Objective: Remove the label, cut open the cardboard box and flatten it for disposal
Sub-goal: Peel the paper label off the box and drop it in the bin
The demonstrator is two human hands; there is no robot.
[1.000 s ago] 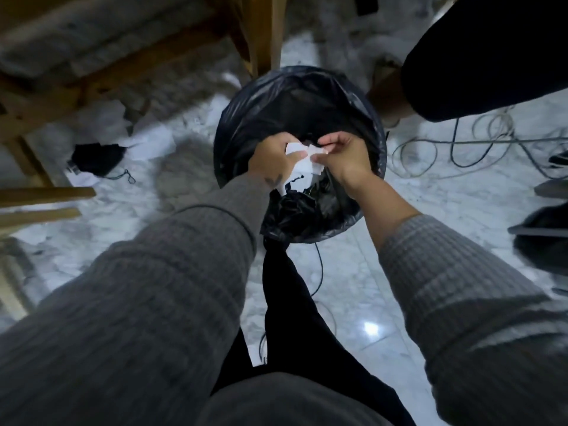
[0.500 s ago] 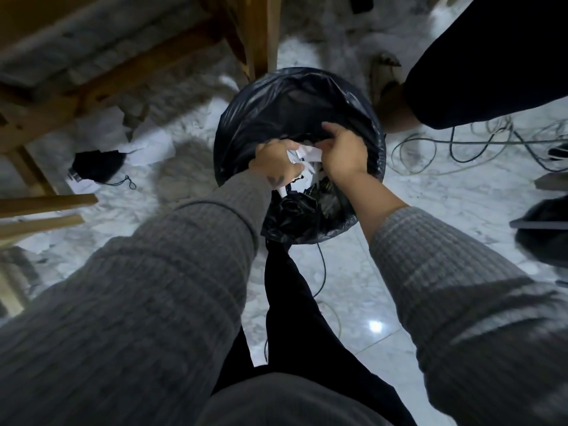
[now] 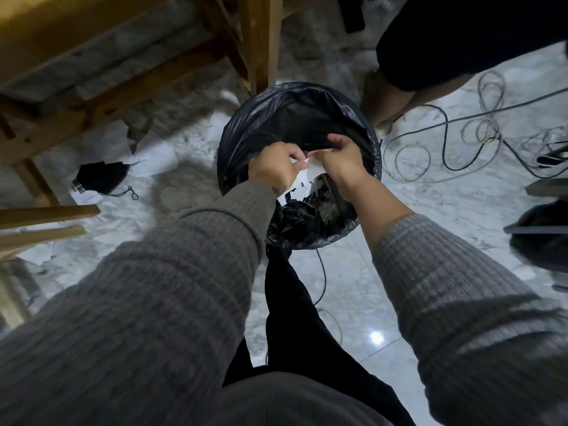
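Over the mouth of a round bin lined with a black bag (image 3: 295, 112), both my hands grip a crumpled white label (image 3: 309, 173). My left hand (image 3: 273, 170) pinches its left side. My right hand (image 3: 342, 162) pinches its right side, fingers curled over the top edge. The hands nearly touch above the paper. More white scraps lie lower inside the bag (image 3: 299, 192). No cardboard box is in view.
A wooden table leg (image 3: 259, 38) stands just behind the bin. Another person's leg in dark clothing (image 3: 387, 96) is at the bin's right. Loose cables (image 3: 461, 133) coil on the marble floor to the right. Paper sheets and a black pouch (image 3: 101, 176) lie at left.
My hands have drawn closer together and sunk slightly into the bin's mouth, squeezing the white label smaller between them.
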